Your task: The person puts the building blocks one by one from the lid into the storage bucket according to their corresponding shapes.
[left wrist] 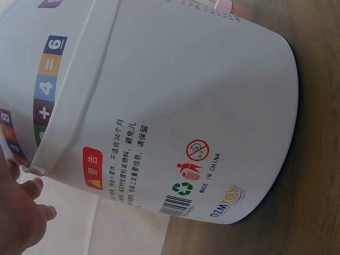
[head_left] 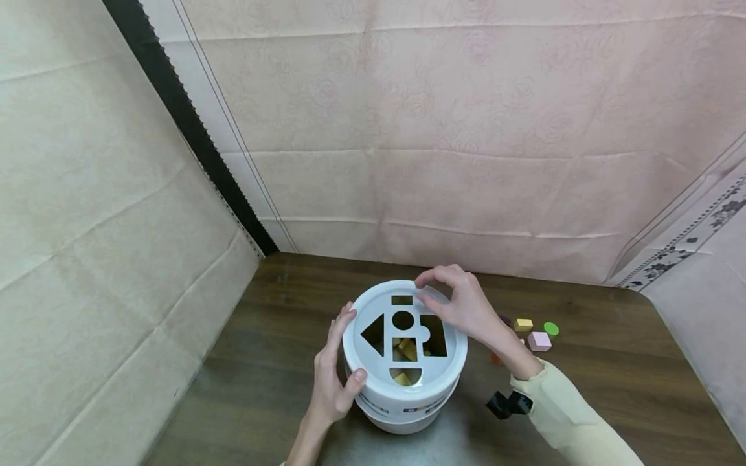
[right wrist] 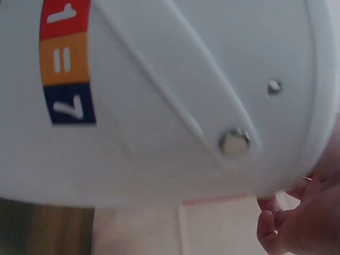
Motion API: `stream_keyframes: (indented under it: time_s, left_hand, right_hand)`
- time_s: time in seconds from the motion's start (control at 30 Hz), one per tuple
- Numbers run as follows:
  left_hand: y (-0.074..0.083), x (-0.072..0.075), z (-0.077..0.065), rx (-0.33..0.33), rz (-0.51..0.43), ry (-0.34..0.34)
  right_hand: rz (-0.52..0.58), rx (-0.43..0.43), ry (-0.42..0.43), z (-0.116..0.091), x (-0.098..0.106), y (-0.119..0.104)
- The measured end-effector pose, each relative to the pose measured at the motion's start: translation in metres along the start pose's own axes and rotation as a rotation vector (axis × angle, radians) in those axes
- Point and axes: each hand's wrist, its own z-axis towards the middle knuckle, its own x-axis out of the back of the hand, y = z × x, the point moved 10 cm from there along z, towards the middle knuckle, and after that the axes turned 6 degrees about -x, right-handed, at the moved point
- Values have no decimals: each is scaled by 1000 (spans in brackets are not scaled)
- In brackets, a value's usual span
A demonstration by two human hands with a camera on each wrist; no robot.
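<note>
The white shape-sorter bucket (head_left: 402, 424) stands upright, mid-desk (head_left: 256, 362); its lid (head_left: 387, 332) lies beneath the right hand (head_left: 457, 298), whose thumb and forefinger are apart. The left hand (head_left: 338, 369), fingers spread, rests against the left rim. Loose blocks (head_left: 540, 342) lie rightward, toward the desk's far-right corner, partly hidden by the right forearm (head_left: 513, 353).

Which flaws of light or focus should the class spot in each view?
Head: a pale sheen on the table near the bucket; left wrist: soft shadow on the bucket's wall, red label clear; right wrist: slight blur around the rivet.
</note>
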Motion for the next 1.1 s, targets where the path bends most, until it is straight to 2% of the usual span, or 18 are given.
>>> stream_keyframes:
  time_s: [0.13, 0.3, 0.57, 0.8, 0.97, 1.1]
  left_hand:
    - [-1, 0, 0, -7, -3, 5]
    - [0, 0, 0, -16, 1, 8]
    - [-1, 0, 0, -8, -5, 7]
    - [-2, 0, -1, 4, -9, 5]
    - [-2, -1, 0, 13, -12, 0]
    - [-1, -1, 0, 7, -12, -2]
  right_hand:
    - [-10, -54, 54, -7, 19, 14]
    - [-29, -132, 127, -21, 52, 41]
    - [-69, -205, 219, -55, 105, 88]
    - [-73, -326, 234, -93, 123, 132]
    - [-84, -368, 273, -115, 132, 154]
    - [-40, -408, 286, -130, 135, 173]
